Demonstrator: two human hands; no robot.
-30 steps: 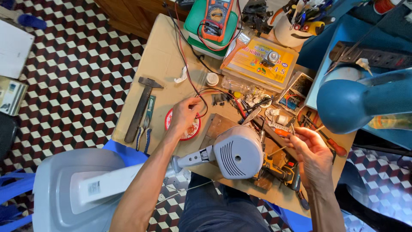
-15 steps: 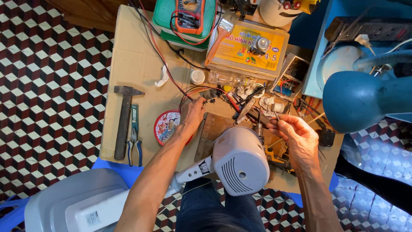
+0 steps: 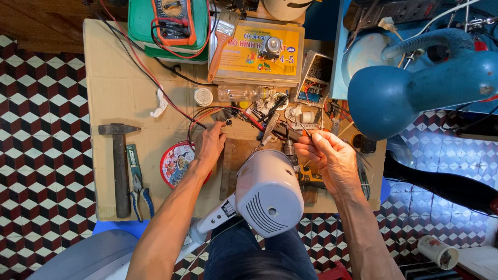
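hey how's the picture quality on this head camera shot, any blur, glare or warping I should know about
Head view: mostly sharp on the left hand, right hand and hammer; straight table edges bow slightly, a wide-lens warp; the blue lamp shows a soft sheen and bright light spills on the tiles at right; the white fan motor housing, close to the lens, looks slightly soft.

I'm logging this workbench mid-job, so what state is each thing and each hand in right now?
Left hand: palm down on the cardboard-covered bench, fingertips at the red and black wires.
Right hand: pinching a thin metal piece, too small to identify.
White round plastic appliance body: lying at the near bench edge.
Steel hammer: lying flat, untouched.
Blue-handled pliers: lying flat beside the hammer.
Blue desk lamp: head over the bench's right end; lit or not, unclear.
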